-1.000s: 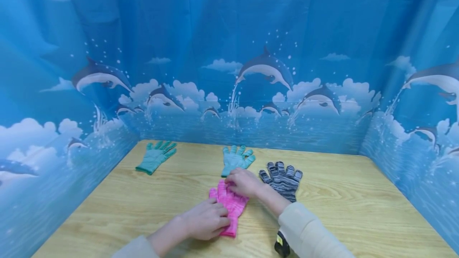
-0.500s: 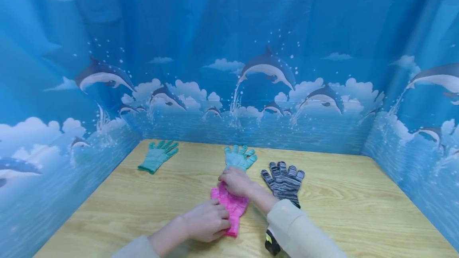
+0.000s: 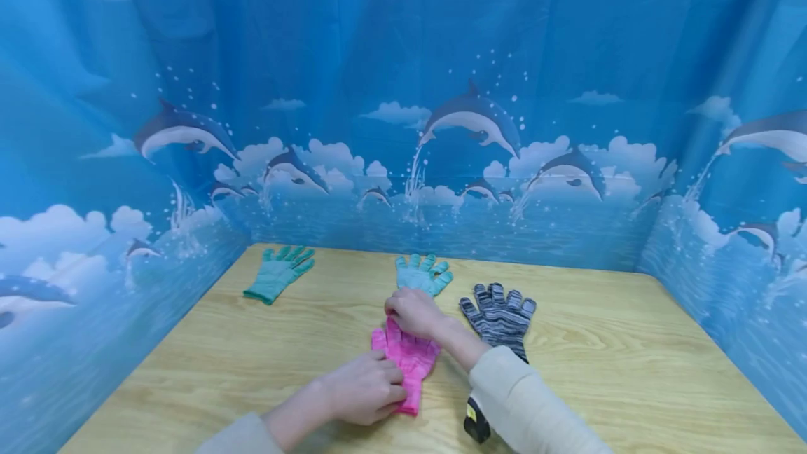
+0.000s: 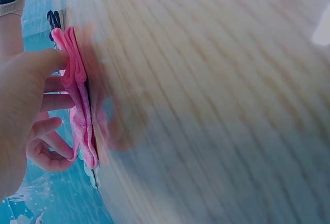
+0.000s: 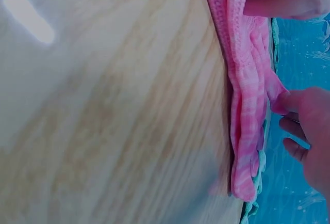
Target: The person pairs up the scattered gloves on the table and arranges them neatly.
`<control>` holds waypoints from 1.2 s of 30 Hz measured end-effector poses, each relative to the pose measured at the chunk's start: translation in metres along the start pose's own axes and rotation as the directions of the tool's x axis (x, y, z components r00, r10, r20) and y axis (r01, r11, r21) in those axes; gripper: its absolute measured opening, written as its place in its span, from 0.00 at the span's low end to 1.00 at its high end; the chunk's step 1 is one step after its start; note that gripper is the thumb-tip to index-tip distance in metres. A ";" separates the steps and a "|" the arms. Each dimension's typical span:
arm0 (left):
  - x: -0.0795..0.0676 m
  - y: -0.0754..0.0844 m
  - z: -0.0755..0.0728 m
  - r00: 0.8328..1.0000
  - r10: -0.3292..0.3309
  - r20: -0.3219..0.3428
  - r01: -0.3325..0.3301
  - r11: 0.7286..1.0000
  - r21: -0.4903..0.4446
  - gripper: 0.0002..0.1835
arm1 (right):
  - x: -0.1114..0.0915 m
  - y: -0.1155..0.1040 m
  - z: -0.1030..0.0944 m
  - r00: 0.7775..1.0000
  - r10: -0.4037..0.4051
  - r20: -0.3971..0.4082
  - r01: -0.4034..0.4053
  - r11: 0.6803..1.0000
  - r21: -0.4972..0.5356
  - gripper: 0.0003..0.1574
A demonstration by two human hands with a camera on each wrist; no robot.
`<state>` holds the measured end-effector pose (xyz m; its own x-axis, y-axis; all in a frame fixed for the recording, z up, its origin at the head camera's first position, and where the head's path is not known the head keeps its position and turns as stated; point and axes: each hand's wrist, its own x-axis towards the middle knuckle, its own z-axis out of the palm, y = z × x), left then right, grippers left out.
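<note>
A pink knit glove (image 3: pixel 415 357) lies palm-flat on the table, its cuff toward me and fingers pointing away. My left hand (image 3: pixel 361 389) rests over its left side and cuff; in the left wrist view the spread fingertips and thumb touch the fabric. At the glove's finger end, my right hand (image 3: pixel 415 312) pinches a bit of the material, and the right wrist view shows that pink tip (image 5: pixel 277 91) raised between thumb and finger. From the side, the pink fabric (image 4: pixel 77 90) shows thick stacked layers. Part of the glove's fingers is hidden under my right hand.
Behind the right hand lies a light teal glove (image 3: pixel 421 275), partly covered. A black-and-grey striped glove (image 3: pixel 499 317) is to the right, beside the right forearm. Another green glove (image 3: pixel 277 275) sits at the back left. A blue dolphin-print curtain (image 3: pixel 403 90) surrounds the wood-grain table (image 3: pixel 630 370).
My right hand has shifted slightly left along the pink glove's fingers and now pinches fabric at their tips. My left hand has stayed in place by the cuff.
</note>
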<state>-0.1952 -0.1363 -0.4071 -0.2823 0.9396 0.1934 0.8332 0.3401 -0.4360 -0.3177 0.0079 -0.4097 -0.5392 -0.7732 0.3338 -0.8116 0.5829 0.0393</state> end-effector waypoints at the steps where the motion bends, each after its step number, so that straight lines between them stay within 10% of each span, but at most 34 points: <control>1: 0.000 0.000 0.000 1.000 -0.001 0.003 0.001 1.000 0.001 0.06 | 0.000 0.000 0.001 1.000 0.009 0.014 -0.009 1.000 0.004 0.03; 26: 0.000 0.002 0.001 1.000 -0.010 0.030 0.010 1.000 -0.014 0.05 | -0.003 -0.003 0.003 1.000 -0.009 0.023 0.010 0.999 -0.049 0.07; 36: 0.001 0.001 0.003 1.000 -0.007 0.025 0.007 1.000 -0.004 0.05 | -0.015 -0.008 -0.009 0.966 -0.010 0.259 0.022 0.999 -0.042 0.14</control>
<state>-0.1958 -0.1351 -0.4101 -0.2996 0.9380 0.1742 0.8333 0.3462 -0.4311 -0.3011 0.0165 -0.4068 -0.5706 -0.8175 0.0779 -0.8131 0.5757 0.0863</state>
